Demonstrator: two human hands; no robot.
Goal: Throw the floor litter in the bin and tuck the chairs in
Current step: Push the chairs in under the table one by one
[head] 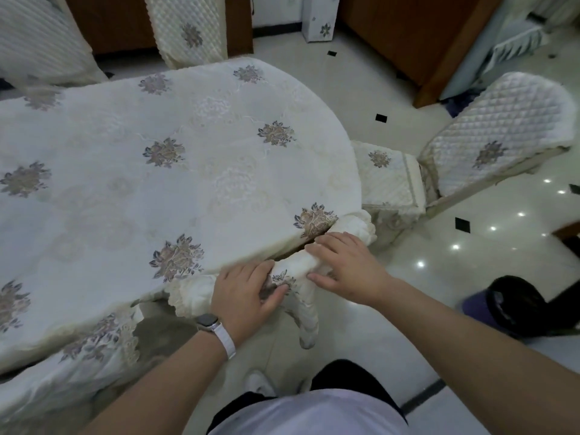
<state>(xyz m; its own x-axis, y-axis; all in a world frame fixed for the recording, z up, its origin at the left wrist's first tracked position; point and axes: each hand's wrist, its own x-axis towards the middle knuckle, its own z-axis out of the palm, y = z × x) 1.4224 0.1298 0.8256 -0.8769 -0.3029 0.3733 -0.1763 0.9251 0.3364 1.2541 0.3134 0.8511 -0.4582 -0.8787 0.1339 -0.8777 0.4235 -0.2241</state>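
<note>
A chair with a cream quilted cover stands pushed against the near edge of the table (194, 146); only the top of the chair back (303, 263) shows, its seat hidden under the floral tablecloth. My left hand (248, 293), a white watch on its wrist, grips the top rail of that chair back. Just to the right, my right hand (348, 265) lies on the same rail with its fingers curled over it. A second covered chair (489, 152) stands at the table's right end, its seat partly under the table. No litter shows on the floor.
Two more covered chair backs (188, 29) stand at the table's far side. A dark bin (518, 309) sits on the glossy tiled floor (470, 277) at the right. Brown wooden cabinets (417, 36) line the back. My legs and a white shoe are below.
</note>
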